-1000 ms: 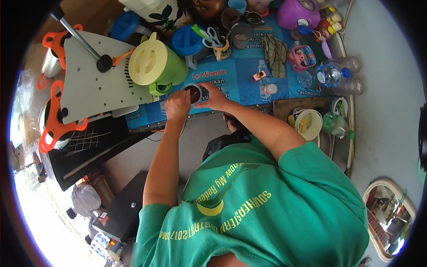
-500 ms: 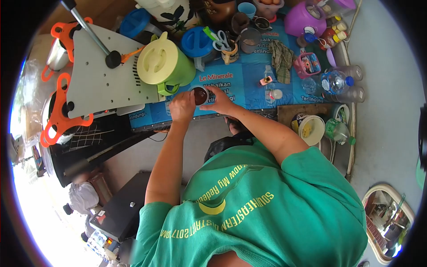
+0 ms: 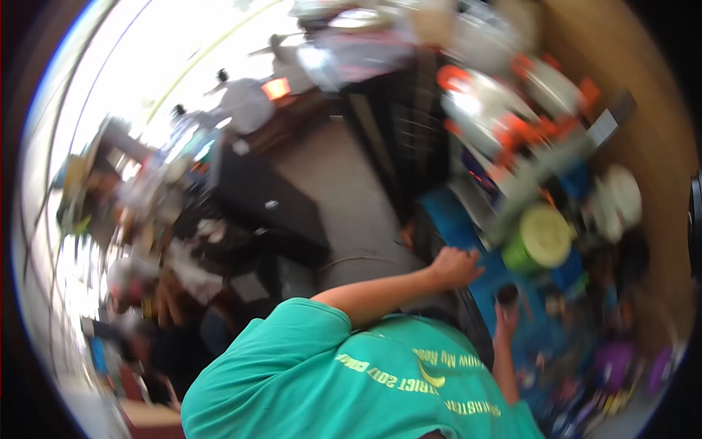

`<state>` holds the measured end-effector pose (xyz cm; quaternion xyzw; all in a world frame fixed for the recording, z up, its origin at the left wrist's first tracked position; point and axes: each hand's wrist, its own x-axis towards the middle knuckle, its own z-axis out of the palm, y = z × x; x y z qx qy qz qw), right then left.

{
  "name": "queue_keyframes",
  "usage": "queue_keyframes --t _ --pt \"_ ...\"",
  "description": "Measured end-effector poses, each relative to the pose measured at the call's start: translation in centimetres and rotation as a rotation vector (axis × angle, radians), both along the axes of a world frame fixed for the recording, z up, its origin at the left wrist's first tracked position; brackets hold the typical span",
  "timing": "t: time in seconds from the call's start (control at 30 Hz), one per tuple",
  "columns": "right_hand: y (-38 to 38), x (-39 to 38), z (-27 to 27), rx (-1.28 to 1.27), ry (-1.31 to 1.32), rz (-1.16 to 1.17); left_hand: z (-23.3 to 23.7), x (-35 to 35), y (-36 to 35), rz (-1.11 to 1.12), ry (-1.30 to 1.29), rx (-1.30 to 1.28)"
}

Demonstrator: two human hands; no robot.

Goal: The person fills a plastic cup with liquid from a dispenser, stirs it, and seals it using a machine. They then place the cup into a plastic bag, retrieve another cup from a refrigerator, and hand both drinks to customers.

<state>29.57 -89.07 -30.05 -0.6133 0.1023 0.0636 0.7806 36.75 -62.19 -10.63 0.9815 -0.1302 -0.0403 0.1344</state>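
My right hand [image 3: 505, 320] is wrapped round a cup [image 3: 509, 306] of dark brown contents, held over the blue table cover [image 3: 479, 293]. My left hand [image 3: 458, 268] is apart from the cup, near the table's edge, with its fingers curled closed. Blur hides whether anything is in those fingers. Just beyond the hands stands a green jug with a pale yellow lid [image 3: 547, 235].
Past the jug are a white container [image 3: 618, 201] and blurred orange-handled pots [image 3: 486, 106]. A black box-like table [image 3: 267, 197] stands on the grey floor [image 3: 340, 175]. People sit or stand at the far left, blurred.
The view has swung left, so the room behind shows and everything is smeared. My left hand has come away from the cup; my right hand still holds it.
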Motion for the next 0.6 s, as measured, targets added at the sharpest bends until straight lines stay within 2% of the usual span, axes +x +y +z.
queue_keyframes --t 0.03,0.07,0.1,0.2,0.23,0.3,0.37,0.4,0.53,0.6 --pt "-0.1 -0.2 -0.5 0.027 0.050 -0.038 0.5 0.1 3.1 0.055 0.003 -0.019" --pt "-0.2 -0.1 -0.4 -0.085 0.122 -0.044 1.9 0.3 6.9 0.138 -0.039 -0.012" --pt "-1.3 0.3 -3.2 -0.196 0.223 -0.013 3.2 -0.4 10.9 0.270 -0.012 -0.009" --pt "-0.5 0.0 0.6 -0.209 0.344 0.022 6.9 -3.4 23.1 0.634 -0.005 0.026" --pt "-0.4 -0.3 0.7 -0.231 0.364 0.048 8.0 -5.3 27.9 0.725 -0.093 0.002" --pt "-2.2 0.2 -2.1 -0.311 0.375 0.074 10.8 -8.7 37.2 0.920 -0.219 -0.028" --pt "-1.0 -0.2 0.0 -0.370 0.436 -0.029 13.3 -12.3 47.4 0.992 -0.388 0.100" --pt "-0.2 -0.8 1.5 -0.471 0.375 -0.038 15.8 -14.0 51.4 1.084 -0.443 0.126" --pt "9.4 -1.3 5.0 -0.787 0.199 -0.127 23.7 -19.9 69.7 1.218 -0.788 0.021" --pt "15.9 -1.3 5.9 -0.885 0.171 -0.093 26.9 -22.4 79.5 1.284 -0.805 0.113"
